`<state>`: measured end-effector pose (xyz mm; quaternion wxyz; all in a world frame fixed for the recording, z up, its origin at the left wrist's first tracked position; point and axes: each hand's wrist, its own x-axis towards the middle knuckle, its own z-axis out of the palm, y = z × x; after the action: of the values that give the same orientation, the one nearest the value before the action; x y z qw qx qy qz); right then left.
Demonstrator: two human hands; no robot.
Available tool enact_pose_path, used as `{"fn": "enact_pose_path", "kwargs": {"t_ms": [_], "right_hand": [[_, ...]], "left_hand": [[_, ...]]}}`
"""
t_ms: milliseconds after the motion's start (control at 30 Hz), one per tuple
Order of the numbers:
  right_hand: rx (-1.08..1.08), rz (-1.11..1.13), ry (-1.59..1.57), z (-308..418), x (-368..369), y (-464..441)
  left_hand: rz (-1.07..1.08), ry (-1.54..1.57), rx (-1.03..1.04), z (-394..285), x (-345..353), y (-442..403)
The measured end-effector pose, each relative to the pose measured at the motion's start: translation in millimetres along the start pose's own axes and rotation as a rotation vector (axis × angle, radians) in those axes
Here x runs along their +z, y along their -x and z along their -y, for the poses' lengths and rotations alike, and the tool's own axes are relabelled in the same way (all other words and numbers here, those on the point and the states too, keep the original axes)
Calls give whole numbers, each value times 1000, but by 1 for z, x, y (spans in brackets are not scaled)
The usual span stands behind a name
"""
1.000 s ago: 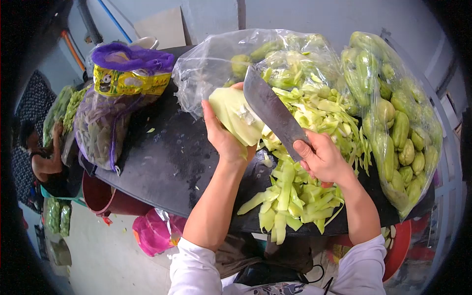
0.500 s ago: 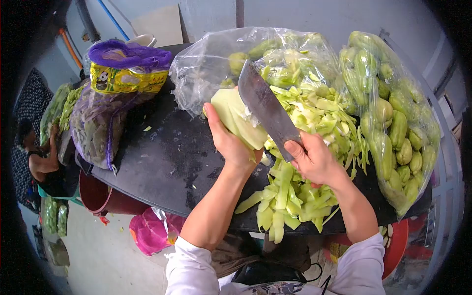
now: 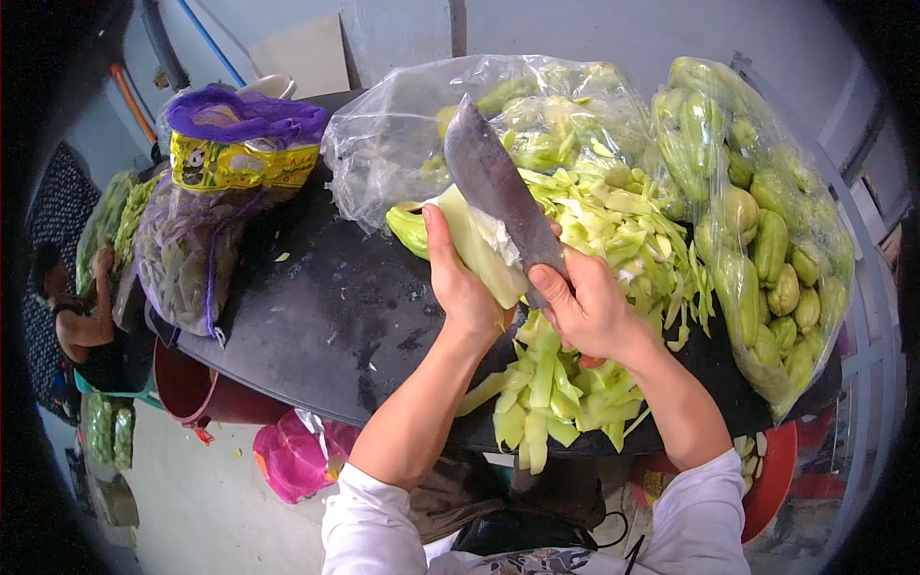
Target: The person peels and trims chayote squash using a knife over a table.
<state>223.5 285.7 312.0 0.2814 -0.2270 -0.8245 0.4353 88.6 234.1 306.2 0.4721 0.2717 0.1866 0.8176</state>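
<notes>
My left hand [image 3: 467,292] is closed around a pale, peeled chayote [image 3: 479,244], its thumb along the left side. A green-skinned piece [image 3: 409,231] shows beyond that thumb; I cannot tell whether it is held or lies on the table. In my right hand [image 3: 594,305] is a broad, dark-bladed knife [image 3: 500,182], gripped low with the tip pointing up and left. The blade lies against the chayote's right side, where whitish shavings [image 3: 503,241] cling. Below and right of both hands, light green peelings [image 3: 551,393] are heaped on the black table [image 3: 316,316].
Clear plastic bags of chayotes stand at the back [image 3: 383,134] and right [image 3: 781,259]. A purple net sack [image 3: 196,249] sits at the left. Beneath the table are a dark red bucket [image 3: 206,388], a pink bag [image 3: 297,455] and an orange-red basin [image 3: 778,479]. Another person [image 3: 86,321] is at far left.
The knife and right hand have shifted slightly left and the blade stands more upright. The chayote has turned in my left hand, and more of the green-skinned piece shows.
</notes>
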Motion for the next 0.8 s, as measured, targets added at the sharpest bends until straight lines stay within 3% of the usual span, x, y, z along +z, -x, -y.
{"fn": "enact_pose_path", "kwargs": {"t_ms": [333,567,800], "right_hand": [[67,-20,1,-2,3,-4],[4,-70,-121,-2,6,-7],[127,-17,-79,1,2,-8]], "left_hand": [[-198,-268,116,13,-20,-16],[-211,-453,221,8,-6,-13],[-254,-547,337,8,0,-14]]}}
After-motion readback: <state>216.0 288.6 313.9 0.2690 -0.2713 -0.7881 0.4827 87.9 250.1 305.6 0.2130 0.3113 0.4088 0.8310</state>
